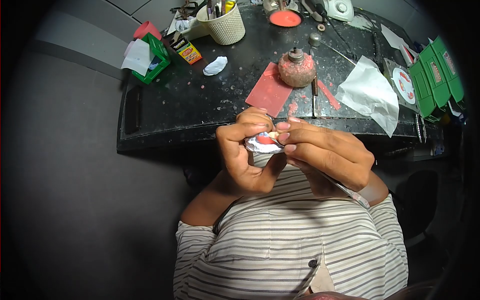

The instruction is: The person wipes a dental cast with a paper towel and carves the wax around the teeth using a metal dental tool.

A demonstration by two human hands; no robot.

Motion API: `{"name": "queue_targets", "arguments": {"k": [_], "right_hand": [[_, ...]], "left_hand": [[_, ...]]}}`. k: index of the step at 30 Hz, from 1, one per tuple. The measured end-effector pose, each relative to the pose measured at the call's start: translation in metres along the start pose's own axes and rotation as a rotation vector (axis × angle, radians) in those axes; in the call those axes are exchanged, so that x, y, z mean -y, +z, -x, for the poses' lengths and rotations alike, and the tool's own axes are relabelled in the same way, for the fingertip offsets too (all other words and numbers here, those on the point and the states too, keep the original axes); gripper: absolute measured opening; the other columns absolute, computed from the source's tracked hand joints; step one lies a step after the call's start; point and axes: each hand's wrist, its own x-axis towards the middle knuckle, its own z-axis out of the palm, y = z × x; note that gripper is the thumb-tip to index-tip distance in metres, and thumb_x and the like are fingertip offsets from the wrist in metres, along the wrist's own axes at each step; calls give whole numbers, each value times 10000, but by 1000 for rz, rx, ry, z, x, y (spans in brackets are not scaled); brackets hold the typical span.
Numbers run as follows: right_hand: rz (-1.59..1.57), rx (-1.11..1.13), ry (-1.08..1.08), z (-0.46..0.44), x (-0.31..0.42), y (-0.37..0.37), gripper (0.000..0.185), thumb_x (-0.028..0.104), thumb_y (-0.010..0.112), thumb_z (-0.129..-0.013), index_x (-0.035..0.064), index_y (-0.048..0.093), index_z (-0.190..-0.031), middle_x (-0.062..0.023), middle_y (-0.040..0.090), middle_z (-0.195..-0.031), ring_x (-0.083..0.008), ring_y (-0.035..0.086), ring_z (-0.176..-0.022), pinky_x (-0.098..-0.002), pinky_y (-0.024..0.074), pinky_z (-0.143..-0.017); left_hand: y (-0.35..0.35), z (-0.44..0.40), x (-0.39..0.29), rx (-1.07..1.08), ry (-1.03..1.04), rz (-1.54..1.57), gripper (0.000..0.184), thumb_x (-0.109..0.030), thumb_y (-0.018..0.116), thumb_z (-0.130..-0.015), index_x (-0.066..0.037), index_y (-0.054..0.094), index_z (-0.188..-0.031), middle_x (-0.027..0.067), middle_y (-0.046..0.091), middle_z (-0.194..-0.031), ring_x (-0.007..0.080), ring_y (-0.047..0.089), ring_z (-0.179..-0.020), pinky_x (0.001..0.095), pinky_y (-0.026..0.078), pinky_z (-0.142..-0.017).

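Just in front of the bench's near edge, my left hand [245, 150] is closed round a small white cast [263, 147] with red wax and a pale tooth-like piece on it. My right hand [330, 152] meets it from the right, its fingertips pressed together at the cast. A thin metal tool [352, 193] runs out below my right hand, its far end smeared with pink; its working tip is hidden by the fingers. Beyond my hands lies a pink wax sheet [268, 95], beside a round wax-spattered burner [297, 68].
On the black bench [175, 110] are a knife [314, 95], white paper [371, 95], a white piece [215, 66], a small box [186, 50], a woven cup [222, 27], a pink dish [285, 18] and green bins [435, 75]. A green tray [159, 57] stands at the left.
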Motion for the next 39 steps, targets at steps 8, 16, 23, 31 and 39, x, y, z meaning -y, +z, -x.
{"name": "queue_targets", "arguments": {"k": [8,16,23,31,39], "right_hand": [[9,-20,10,0,0,2,253,36,782,-807,-71,719,-1027,-194,729,-1017,-320,756,-962,-412,631,-873],[15,-73,122,-1,5,5,197,-28,801,-821,-64,717,-995,-183,735,-983,-291,760,-884,-367,630,-813],[-153,-17,248,-4,12,-5,173,-37,792,-820,-40,732,-982,-162,760,-947,-274,764,-835,-324,612,-743],[-269,11,242,-7,3,-6,126,14,798,-844,-1,733,-951,-138,766,-945,-256,768,-826,-317,614,-723],[-309,7,247,-5,3,-5,102,4,792,-847,2,732,-930,-138,767,-931,-256,769,-819,-322,617,-717]], "left_hand": [[-1,2,2,-1,-1,0,640,-171,842,-863,-51,361,-1268,159,605,-1081,251,609,-1013,533,447,-1051],[0,0,4,33,48,-110,620,-117,826,-863,-49,359,-1266,136,580,-1031,221,578,-945,518,445,-1029],[-11,-8,-7,100,-314,319,738,-106,936,-701,-53,389,-1192,101,548,-1011,132,539,-905,330,482,-845],[-17,-15,-31,19,-754,848,744,-85,855,-677,-94,317,-1190,115,553,-1065,106,520,-887,271,445,-741],[-15,-17,-34,-21,-795,865,768,-96,877,-644,-132,285,-1133,116,557,-1008,90,503,-795,229,425,-649]]}}
